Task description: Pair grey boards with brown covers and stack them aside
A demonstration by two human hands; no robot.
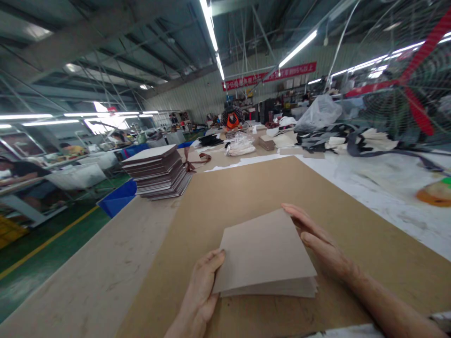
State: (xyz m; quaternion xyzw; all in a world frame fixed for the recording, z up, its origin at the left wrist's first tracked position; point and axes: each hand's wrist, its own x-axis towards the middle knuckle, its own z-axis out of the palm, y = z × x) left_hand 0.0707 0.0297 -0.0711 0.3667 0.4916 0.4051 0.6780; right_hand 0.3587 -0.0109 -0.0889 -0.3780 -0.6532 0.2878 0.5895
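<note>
A small stack of grey-beige cardboard sheets [264, 251] is between my hands, over a large brown board. Its lower sheets fan out slightly at the near right corner. My left hand [204, 281] grips the stack's left edge, thumb on top and the other fingers partly hidden beside and under it. Along the right edge lies my right hand [320, 239], its fingers stretched out and the thumb apart, with the fingertips at the far right corner. The brown board [243, 195] lies flat on the table.
A tall pile of cardboard sheets [157, 171] stands at the table's left edge, near a blue bin [120, 199]. Brown straps [197, 159], a clear plastic bag [241, 143] and dark fabric strips [327, 138] lie farther back. A fan [405, 82] is at right; a person [232, 117] is beyond.
</note>
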